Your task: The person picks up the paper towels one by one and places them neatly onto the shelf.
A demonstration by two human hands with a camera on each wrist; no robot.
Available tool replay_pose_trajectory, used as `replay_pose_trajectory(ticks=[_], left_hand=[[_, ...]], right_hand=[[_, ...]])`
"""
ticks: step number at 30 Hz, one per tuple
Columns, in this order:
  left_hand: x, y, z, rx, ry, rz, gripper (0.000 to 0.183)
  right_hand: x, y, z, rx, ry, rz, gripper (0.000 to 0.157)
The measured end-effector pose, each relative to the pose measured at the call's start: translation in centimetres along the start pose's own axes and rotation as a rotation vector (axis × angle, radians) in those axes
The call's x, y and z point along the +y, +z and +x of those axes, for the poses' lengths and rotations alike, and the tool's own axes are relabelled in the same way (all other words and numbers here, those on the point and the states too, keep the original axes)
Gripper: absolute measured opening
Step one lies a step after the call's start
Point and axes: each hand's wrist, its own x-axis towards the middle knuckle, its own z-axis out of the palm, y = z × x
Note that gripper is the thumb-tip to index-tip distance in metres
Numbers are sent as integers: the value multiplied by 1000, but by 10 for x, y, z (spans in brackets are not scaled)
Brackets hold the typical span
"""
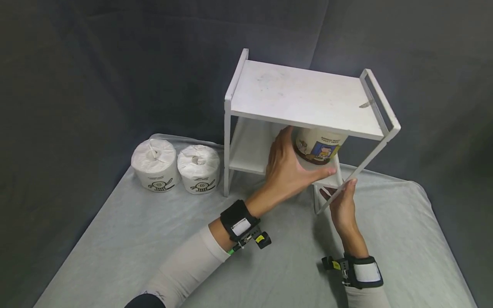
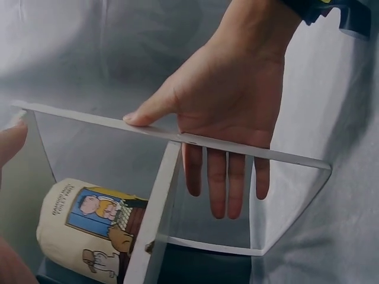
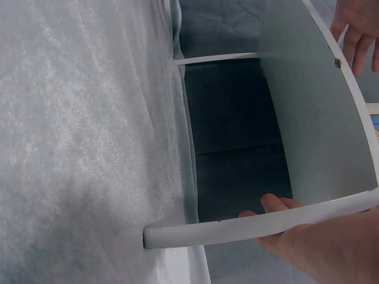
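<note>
A white two-tier shelf (image 1: 304, 96) stands at the table's back. Under its top board is a toilet paper roll (image 1: 321, 145) in a cream wrapper with cartoon print, over the lower board. Beside the roll, the left hand (image 1: 286, 164) reaches in, fingers extended at its left side and thumb spread toward the front. At the shelf's right front leg (image 3: 237, 232) is the right hand (image 1: 343, 209), its thumb along the leg and its fingers passed behind it. In the left wrist view the right hand's fingers (image 2: 218, 183) point straight through the side frame.
Two more wrapped toilet paper rolls, one outer (image 1: 155, 164) and one nearer the shelf (image 1: 199, 169), stand left of it. A pale cloth (image 1: 185, 231) covers the table. Dark fabric (image 1: 154, 72) hangs behind.
</note>
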Motion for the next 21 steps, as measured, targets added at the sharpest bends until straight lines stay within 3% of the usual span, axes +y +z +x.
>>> replay_pose_trajectory(ticks=[13, 21], left_hand=[[3, -22, -21, 1, 61, -7, 127], [4, -40, -35, -39, 14, -13, 124]], right_hand=[[-1, 0, -1, -17, -33, 23, 81], [1, -1, 0, -50, -51, 2, 78]])
